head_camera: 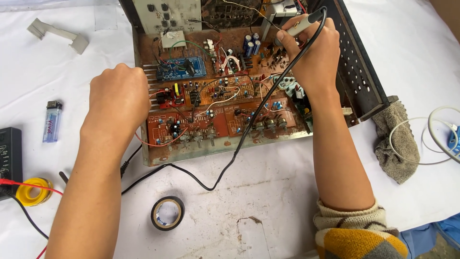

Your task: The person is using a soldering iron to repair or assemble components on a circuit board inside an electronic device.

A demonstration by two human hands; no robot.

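Rust-brown metal chassis [158, 158] with its cover off lies on the white-covered bench [268, 201], packed with orange-brown circuit boards [225, 105] and one blue board [184, 68]. The right hand [311, 55] has its grip closed around a grey-handled soldering iron [298, 25], held like a pen at the far right of the chassis; the tip is hidden behind the fingers. From that grip the iron's black cord [249, 124] runs down across the boards toward the near edge and loops over the bench. The left hand [120, 98] is curled into a loose fist, resting on the chassis's left edge; whether it grips anything cannot be told, since the fingers are turned away.

Left of the left hand lies one clear blue lighter [51, 121] with a printed label. Nearer the body from that grip sit one roll of black tape [167, 213] and one yellow spool [32, 192], partly cut off by the forearm. A black device [9, 153] is cropped at the frame's left edge. Right of the right forearm lies one grey rag [395, 144], beside white cables [431, 139]. One grey plastic bracket [57, 34] lies far left.
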